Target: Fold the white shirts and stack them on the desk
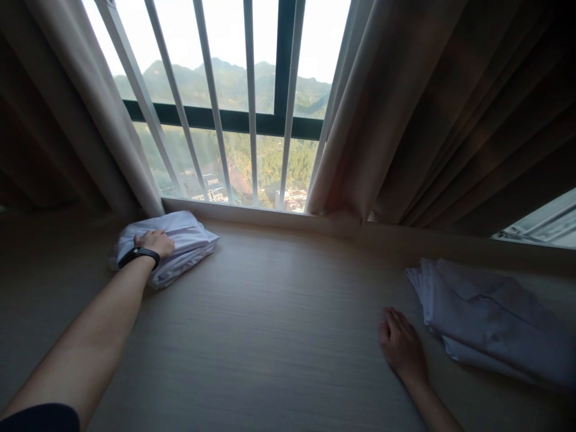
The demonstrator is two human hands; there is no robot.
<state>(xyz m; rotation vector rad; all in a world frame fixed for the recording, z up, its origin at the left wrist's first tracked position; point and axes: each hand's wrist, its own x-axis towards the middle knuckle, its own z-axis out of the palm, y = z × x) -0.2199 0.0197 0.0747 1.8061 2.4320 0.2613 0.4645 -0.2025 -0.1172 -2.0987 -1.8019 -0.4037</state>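
The right hand (pixel 402 348) lies nearest, at about five o'clock in the view, palm down on the wooden ledge (pixel 279 324) with its fingers (pixel 396 318) stretched flat and close together, gripping nothing. Just beside it, toward three o'clock of the hand, a loose shirt (pixel 490 318) lies spread and rumpled on the ledge; the fingertips stop short of its nearest edge, near but not touching.

Farther off, at about ten o'clock, the left hand (pixel 155 242) reaches out on a straight arm, a dark wristband (pixel 139 254) around the wrist. It rests on top of a folded shirt (pixel 180 246), fingers curled slightly downward over the cloth, pressing on it rather than closing around it; whether any cloth is pinched under the fingertips cannot be told. The folded shirt sits under and beyond the fingers, reaching out toward two o'clock of the hand, with its far edge just beside the window sill.

Beyond, at twelve o'clock, a window (pixel 234 120) with white bars (pixel 249 90) shows green hills and buildings. Curtains (pixel 405 108) hang at both sides, their hems touching the ledge.
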